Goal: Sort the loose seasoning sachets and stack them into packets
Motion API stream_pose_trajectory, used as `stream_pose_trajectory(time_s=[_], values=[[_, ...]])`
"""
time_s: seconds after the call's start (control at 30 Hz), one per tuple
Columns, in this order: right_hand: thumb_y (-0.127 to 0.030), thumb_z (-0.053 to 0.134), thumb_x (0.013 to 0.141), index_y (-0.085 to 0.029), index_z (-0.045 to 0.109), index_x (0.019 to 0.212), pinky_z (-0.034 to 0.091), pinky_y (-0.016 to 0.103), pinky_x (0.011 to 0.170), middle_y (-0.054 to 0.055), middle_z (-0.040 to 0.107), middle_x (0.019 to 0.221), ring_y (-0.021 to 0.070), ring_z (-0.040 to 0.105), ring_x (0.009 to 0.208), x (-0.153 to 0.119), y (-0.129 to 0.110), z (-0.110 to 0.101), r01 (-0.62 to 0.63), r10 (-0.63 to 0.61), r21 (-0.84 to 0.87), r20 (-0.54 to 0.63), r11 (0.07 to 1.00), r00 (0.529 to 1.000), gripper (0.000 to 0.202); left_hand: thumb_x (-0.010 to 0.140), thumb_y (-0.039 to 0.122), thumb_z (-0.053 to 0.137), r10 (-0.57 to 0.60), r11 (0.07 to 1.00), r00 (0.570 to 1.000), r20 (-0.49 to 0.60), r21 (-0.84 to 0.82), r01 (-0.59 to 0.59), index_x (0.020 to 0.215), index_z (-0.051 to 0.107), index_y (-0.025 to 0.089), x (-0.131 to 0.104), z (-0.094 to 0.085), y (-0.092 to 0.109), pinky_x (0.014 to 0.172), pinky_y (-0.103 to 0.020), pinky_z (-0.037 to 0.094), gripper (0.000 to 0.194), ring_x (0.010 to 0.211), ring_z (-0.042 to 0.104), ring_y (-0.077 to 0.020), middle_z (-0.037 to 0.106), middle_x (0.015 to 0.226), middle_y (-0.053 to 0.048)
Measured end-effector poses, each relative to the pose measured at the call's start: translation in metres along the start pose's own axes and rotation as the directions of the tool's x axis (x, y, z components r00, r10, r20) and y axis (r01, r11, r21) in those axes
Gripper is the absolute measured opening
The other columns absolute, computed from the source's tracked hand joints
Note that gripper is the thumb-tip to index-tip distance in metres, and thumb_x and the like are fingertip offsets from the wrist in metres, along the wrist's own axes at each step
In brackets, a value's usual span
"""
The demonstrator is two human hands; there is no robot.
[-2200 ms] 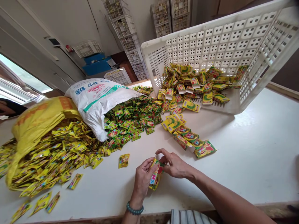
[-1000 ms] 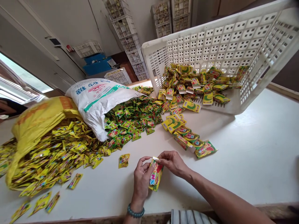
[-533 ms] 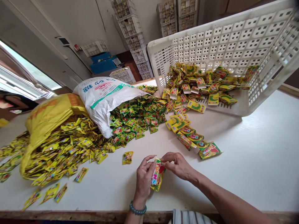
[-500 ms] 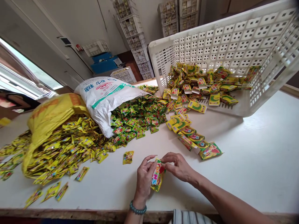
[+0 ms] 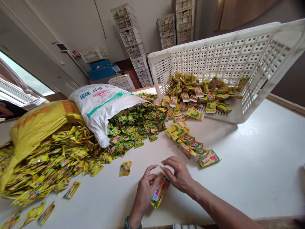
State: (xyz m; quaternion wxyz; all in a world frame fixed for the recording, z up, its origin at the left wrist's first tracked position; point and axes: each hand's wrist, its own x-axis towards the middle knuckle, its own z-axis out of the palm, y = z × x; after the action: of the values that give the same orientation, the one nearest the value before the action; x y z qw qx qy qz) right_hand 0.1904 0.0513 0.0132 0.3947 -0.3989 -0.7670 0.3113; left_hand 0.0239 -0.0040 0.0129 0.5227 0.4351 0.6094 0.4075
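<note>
Yellow-green and printed with bright letters, the one pouch [image 5: 160,190] you hold sits low at the near edge of the white table [image 5: 250,165], pinched between your left hand [image 5: 145,190] and your right hand [image 5: 179,175], both gripping it with the upper fingers spread loose. Around it you have two sacks, a white sack [image 5: 100,101] and a yellow sack [image 5: 35,124], each spilling sachets beyond counting, one tipped white crate [image 5: 226,54], and one lone sachet [image 5: 125,168]. Half a second ago you held the pouch higher and more upright; it now lies tilted, nearer the tabletop.

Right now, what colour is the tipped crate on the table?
White, a plastic lattice crate, seen in the head view.
</note>
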Motion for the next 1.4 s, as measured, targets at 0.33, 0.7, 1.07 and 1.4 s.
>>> stream_pose_trajectory(time_s=[0.33, 0.7, 1.07, 1.4], values=[[-0.002, 0.047, 0.082, -0.018, 0.064, 0.094, 0.032, 0.04, 0.08, 0.01, 0.065, 0.087, 0.0281, 0.052, 0.09, 0.009, 0.031, -0.038, -0.154, 0.132, -0.708, -0.086, 0.69, 0.988, 0.026, 0.07, 0.026, 0.071, 0.233, 0.884, 0.952, -0.201, 0.452, -0.121, 0.115, 0.065, 0.02, -0.002, -0.019, 0.003, 0.094, -0.043, 0.047, 0.046, 0.108, 0.061, -0.0295, 0.069, 0.114, -0.013], [-0.017, 0.048, 0.092, -0.018, 0.065, 0.104, 0.044, 0.024, 0.079, 0.007, 0.071, 0.099, 0.018, 0.064, 0.091, 0.073, -0.039, 0.05, 0.194, -0.127, -0.101, 0.456, 0.976, 0.881, 0.021, 0.076, 0.03, 0.067, 0.152, 0.887, 0.952, -0.265, 0.462, -0.013, 0.103, 0.071, 0.025, -0.022, -0.067, 0.006, 0.071, -0.03, 0.05, 0.028, 0.079, 0.069, -0.0248, 0.076, 0.087, -0.007], [-0.009, 0.043, 0.086, -0.013, 0.059, 0.118, 0.039, 0.041, 0.09, 0.019, 0.06, 0.124, 0.0305, 0.054, 0.113, 0.148, 0.01, 0.136, 0.335, -0.05, -0.47, 0.52, 0.817, 0.853, 0.036, 0.086, 0.035, 0.052, 0.184, 0.588, 0.804, -0.566, 0.718, 0.372, 0.096, 0.065, 0.014, 0.004, -0.141, -0.005, 0.086, -0.036, 0.044, 0.027, 0.098, 0.06, -0.0283, 0.066, 0.095, -0.014], [-0.033, 0.046, 0.091, -0.021, 0.064, 0.091, 0.041, 0.028, 0.069, 0.005, 0.07, 0.083, 0.0205, 0.061, 0.077, 0.082, 0.021, 0.08, -0.074, 0.126, -0.171, 0.319, 0.982, 0.939, 0.022, 0.073, 0.017, 0.064, 0.071, 0.861, 0.834, -0.547, 0.455, 0.225, 0.098, 0.06, 0.016, 0.052, -0.121, -0.014, 0.075, -0.036, 0.046, 0.025, 0.08, 0.066, -0.0265, 0.071, 0.08, -0.01]])
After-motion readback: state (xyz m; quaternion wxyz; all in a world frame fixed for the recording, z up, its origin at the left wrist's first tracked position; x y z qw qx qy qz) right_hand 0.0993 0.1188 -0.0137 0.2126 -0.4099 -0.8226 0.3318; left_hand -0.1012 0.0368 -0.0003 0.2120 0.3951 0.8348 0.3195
